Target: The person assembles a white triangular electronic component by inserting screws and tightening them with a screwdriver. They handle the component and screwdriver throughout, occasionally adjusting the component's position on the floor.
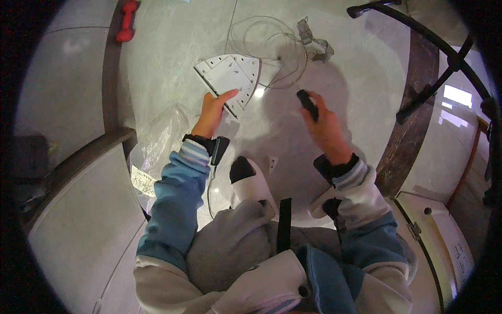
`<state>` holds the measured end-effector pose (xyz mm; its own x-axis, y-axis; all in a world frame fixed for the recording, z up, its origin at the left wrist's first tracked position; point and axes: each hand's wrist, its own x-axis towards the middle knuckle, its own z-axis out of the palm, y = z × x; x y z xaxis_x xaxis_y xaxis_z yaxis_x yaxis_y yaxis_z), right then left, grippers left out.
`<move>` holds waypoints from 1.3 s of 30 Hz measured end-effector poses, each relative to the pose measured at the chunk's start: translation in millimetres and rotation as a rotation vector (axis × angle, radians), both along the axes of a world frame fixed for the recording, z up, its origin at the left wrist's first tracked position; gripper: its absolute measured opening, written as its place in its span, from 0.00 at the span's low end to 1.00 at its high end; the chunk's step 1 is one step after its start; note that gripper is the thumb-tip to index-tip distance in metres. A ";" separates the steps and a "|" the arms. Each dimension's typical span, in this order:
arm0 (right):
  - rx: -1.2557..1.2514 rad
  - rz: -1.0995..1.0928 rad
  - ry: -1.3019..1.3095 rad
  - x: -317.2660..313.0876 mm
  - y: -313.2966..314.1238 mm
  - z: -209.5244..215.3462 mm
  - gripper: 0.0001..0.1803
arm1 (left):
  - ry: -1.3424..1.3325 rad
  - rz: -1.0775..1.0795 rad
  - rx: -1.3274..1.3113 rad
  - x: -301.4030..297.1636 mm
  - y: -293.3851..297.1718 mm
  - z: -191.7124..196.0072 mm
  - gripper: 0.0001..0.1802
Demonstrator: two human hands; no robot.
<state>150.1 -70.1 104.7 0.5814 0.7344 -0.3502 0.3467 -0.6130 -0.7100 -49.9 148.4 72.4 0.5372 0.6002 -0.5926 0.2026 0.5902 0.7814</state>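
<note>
A white quarter-round shelf piece (pixel 230 76) with small holes lies on the pale floor. My left hand (pixel 213 112) reaches to its near edge, thumb and fingers on the corner. My right hand (pixel 325 124) is raised over the floor to the right, closed around a small black tool (pixel 307 103) whose end sticks out past the fingers. A thin wire loop (pixel 272 47) and a grey metal bracket (pixel 314 44) lie beyond the shelf piece.
A crumpled clear plastic bag (pixel 157 141) with a paper slip lies at the left. A red dumbbell (pixel 127 21) sits at the far left. A black metal stand (pixel 439 57) arcs along the right. My slippered feet (pixel 251 180) are below.
</note>
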 end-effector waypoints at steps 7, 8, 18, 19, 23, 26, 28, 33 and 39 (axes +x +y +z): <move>0.185 -0.139 -0.232 2.3 14.6 2.5 0.23 | 0.139 -0.042 0.054 -11.2 14.1 -35.1 0.19; 0.254 -0.259 -0.228 14.1 13.6 7.1 0.23 | 0.173 -0.034 0.054 -10.8 14.3 -34.6 0.19; 0.452 -0.257 0.432 -20.3 70.5 -16.1 0.26 | 0.029 0.034 -0.019 -1.3 3.8 -11.5 0.21; 0.464 -0.303 0.606 -25.8 84.3 -27.7 0.26 | 0.007 0.045 -0.024 -0.3 3.3 -11.2 0.21; 0.477 -0.034 0.223 -39.3 105.9 -54.5 0.31 | 0.008 0.103 -0.123 1.5 -3.3 -7.6 0.21; 0.396 0.112 0.284 -40.2 96.9 -58.8 0.32 | -0.032 0.097 -0.130 0.6 -7.6 -1.5 0.21; 0.428 0.220 0.111 -42.3 95.0 -62.0 0.32 | 0.001 0.048 -0.088 1.3 -3.5 0.4 0.21; 0.425 0.231 0.028 -49.4 93.9 -72.3 0.33 | 0.032 0.062 -0.110 -0.5 -1.8 -1.0 0.19; 0.371 0.147 0.190 -49.7 92.8 -72.5 0.38 | -0.001 0.031 -0.088 -3.2 -1.5 0.0 0.19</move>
